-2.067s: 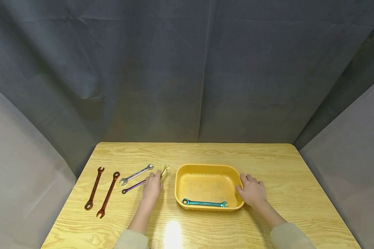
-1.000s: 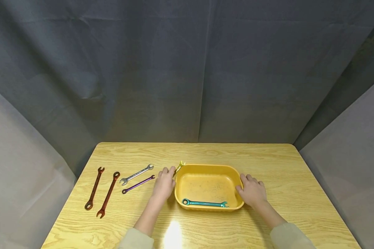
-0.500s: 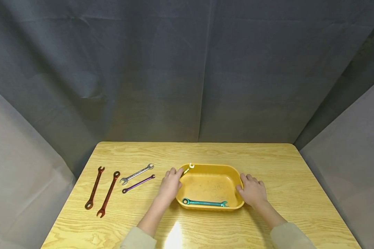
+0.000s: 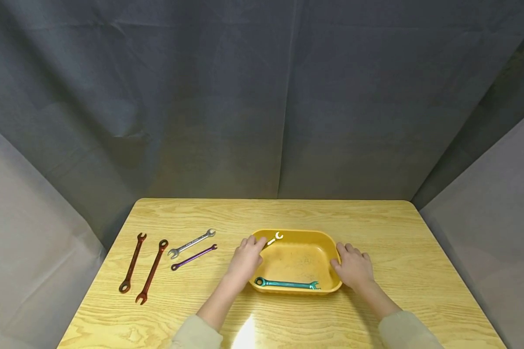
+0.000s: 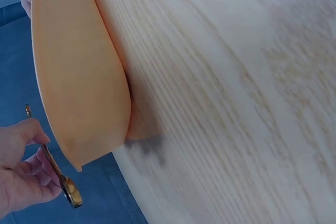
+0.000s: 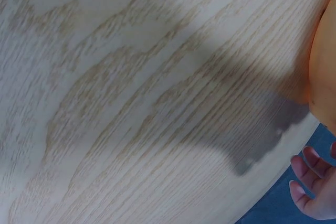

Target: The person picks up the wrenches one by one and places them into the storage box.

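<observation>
My left hand (image 4: 246, 259) pinches a gold combination wrench (image 4: 272, 240) over the left side of a yellow plastic tub (image 4: 303, 236). Its open end points up and right; in the left wrist view the wrench (image 5: 53, 162) slants between thumb and fingers, above the tub rim. My right hand (image 4: 355, 266) holds the tub's right rim, the thumb reaching over the edge. Inside the tub, along the near wall, lies a teal combination wrench (image 4: 288, 284). The right wrist view shows several loosely bent fingers of the right hand (image 6: 315, 184) beside the tub wall (image 6: 324, 72).
Left of the tub, a silver wrench (image 4: 192, 244) and a small purple wrench (image 4: 194, 257) lie on the wooden table (image 4: 375, 220). Farther left are two reddish-brown wrenches, one outer (image 4: 133, 262) and one inner (image 4: 152, 271). A dark curtain (image 4: 227, 121) hangs behind the table.
My left hand has picked up the gold wrench from beside the purple one and carried it rightward over the tub's left rim. My right hand and the tub have stayed put.
</observation>
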`<move>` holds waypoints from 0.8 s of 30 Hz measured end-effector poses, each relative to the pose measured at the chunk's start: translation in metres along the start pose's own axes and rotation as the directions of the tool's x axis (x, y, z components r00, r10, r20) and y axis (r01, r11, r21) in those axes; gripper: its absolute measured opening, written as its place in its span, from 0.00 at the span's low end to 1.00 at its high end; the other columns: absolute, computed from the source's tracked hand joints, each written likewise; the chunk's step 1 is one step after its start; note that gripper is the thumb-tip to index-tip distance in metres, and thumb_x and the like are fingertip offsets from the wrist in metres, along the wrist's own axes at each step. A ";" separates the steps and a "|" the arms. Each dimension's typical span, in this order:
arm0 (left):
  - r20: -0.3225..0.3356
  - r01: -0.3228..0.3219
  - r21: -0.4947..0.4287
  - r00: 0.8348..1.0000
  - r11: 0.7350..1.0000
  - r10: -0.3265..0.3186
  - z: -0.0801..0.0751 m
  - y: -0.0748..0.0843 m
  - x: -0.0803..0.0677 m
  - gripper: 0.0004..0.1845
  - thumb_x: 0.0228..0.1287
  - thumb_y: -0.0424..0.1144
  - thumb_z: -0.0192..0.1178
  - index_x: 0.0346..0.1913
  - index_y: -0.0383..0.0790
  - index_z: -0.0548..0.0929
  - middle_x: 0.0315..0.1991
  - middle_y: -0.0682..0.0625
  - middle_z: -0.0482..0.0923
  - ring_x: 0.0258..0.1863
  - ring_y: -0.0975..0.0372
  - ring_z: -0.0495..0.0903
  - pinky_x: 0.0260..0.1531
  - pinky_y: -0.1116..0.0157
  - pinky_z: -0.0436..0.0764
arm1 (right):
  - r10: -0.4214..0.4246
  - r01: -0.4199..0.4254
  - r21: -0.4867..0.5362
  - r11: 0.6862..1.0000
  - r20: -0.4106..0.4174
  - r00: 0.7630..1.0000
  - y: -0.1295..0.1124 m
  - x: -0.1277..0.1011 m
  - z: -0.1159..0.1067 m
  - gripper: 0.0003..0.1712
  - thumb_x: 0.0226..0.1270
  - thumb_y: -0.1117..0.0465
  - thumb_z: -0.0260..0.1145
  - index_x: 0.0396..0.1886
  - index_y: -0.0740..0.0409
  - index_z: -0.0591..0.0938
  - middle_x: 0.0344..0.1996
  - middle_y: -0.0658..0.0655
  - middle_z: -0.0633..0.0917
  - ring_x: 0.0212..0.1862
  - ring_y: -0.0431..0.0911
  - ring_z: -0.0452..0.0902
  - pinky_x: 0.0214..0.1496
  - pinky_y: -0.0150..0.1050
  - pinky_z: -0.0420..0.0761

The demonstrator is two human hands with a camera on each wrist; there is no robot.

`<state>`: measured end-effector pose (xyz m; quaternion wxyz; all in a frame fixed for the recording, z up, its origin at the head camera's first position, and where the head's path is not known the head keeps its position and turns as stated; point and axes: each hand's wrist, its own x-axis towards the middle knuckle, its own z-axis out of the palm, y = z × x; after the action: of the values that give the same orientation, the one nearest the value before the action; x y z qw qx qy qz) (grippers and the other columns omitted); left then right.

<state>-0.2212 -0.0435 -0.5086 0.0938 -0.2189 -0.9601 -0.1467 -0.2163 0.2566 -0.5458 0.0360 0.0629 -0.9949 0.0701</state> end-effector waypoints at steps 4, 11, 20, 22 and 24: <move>0.009 -0.023 0.021 1.000 1.000 0.023 0.000 0.006 0.002 0.21 0.49 0.34 0.67 0.47 0.45 0.73 0.39 0.45 0.76 0.33 0.57 0.75 0.26 0.68 0.77 | 0.002 -0.002 -0.001 1.000 0.001 1.000 0.000 0.000 0.000 0.23 0.62 0.50 0.55 0.50 0.61 0.71 0.42 0.63 0.76 0.41 0.58 0.74 0.43 0.59 0.69; 0.030 -0.073 0.052 0.997 0.996 0.071 0.000 0.014 0.004 0.23 0.49 0.34 0.67 0.49 0.46 0.74 0.40 0.45 0.76 0.36 0.56 0.76 0.28 0.66 0.79 | 0.003 -0.003 0.001 1.000 0.004 1.000 0.000 0.000 0.000 0.24 0.62 0.50 0.55 0.52 0.62 0.71 0.43 0.64 0.76 0.43 0.59 0.73 0.43 0.59 0.69; 0.056 -0.117 0.070 0.992 0.991 0.113 0.002 0.021 0.006 0.22 0.50 0.34 0.67 0.50 0.48 0.74 0.38 0.48 0.74 0.34 0.59 0.74 0.25 0.68 0.76 | 0.000 0.000 0.007 1.000 0.011 1.000 -0.001 -0.001 0.000 0.24 0.62 0.50 0.55 0.52 0.62 0.71 0.44 0.64 0.76 0.43 0.59 0.73 0.43 0.59 0.69; 0.061 -0.128 0.073 0.990 0.989 0.124 0.003 0.022 0.006 0.22 0.50 0.34 0.67 0.49 0.49 0.73 0.38 0.49 0.74 0.34 0.59 0.74 0.25 0.68 0.76 | 0.000 -0.001 0.013 1.000 0.012 1.000 -0.001 -0.001 -0.001 0.25 0.62 0.50 0.55 0.53 0.62 0.71 0.44 0.64 0.76 0.43 0.60 0.73 0.43 0.59 0.69; 0.069 -0.142 0.074 0.988 0.987 0.137 0.004 0.023 0.007 0.22 0.51 0.35 0.67 0.49 0.50 0.73 0.39 0.49 0.73 0.35 0.59 0.73 0.27 0.67 0.76 | 0.001 -0.001 0.015 1.000 0.011 1.000 -0.001 -0.001 -0.001 0.25 0.63 0.50 0.55 0.53 0.62 0.71 0.45 0.64 0.76 0.43 0.60 0.73 0.43 0.59 0.69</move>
<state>-0.2171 -0.0196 -0.5052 0.0819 -0.2861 -0.9500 -0.0950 -0.2147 0.2558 -0.5447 0.0300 0.0631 -0.9946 0.0772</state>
